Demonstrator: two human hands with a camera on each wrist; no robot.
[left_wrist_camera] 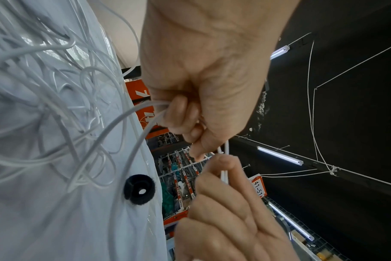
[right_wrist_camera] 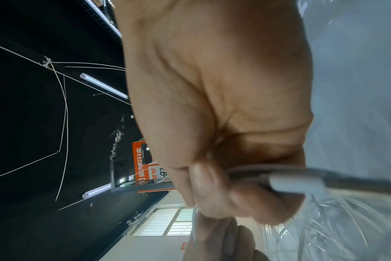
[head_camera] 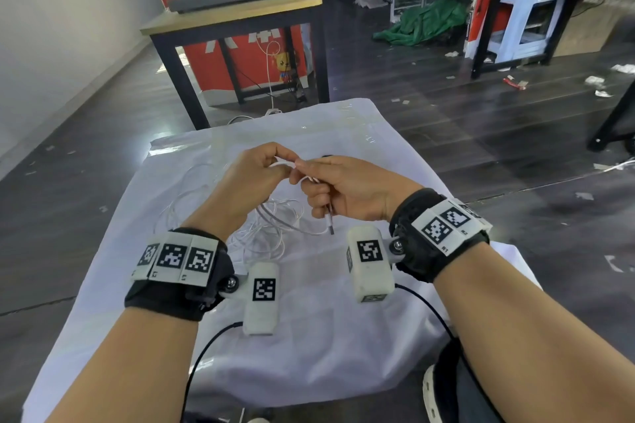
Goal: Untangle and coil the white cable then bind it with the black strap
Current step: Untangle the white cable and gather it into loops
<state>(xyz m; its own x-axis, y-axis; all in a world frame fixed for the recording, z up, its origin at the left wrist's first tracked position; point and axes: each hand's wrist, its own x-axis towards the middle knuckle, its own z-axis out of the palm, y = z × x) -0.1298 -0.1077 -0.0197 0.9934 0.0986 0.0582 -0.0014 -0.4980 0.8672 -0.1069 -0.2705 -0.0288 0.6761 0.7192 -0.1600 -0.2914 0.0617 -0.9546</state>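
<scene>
The white cable point(head_camera: 275, 216) lies in a loose tangle on the white cloth point(head_camera: 326, 336), with strands rising to both hands. My left hand point(head_camera: 254, 175) grips strands of the white cable point(left_wrist_camera: 132, 127) in its curled fingers. My right hand point(head_camera: 330, 182) pinches the same cable just right of the left hand, and the plug end point(head_camera: 330, 223) hangs down out of its fist. The plug point(right_wrist_camera: 301, 183) shows blurred in the right wrist view. The black strap point(left_wrist_camera: 140, 189) sits rolled up on the cloth beyond the hands; only its edge point(head_camera: 326, 156) peeks out in the head view.
The cloth covers a small table with dark floor point(head_camera: 481, 134) all round. A wooden table with black legs point(head_camera: 233, 21) stands beyond, in front of red banners. Another white cable point(head_camera: 271, 79) hangs there. Black cords point(head_camera: 429, 306) run from the wrist cameras over the cloth.
</scene>
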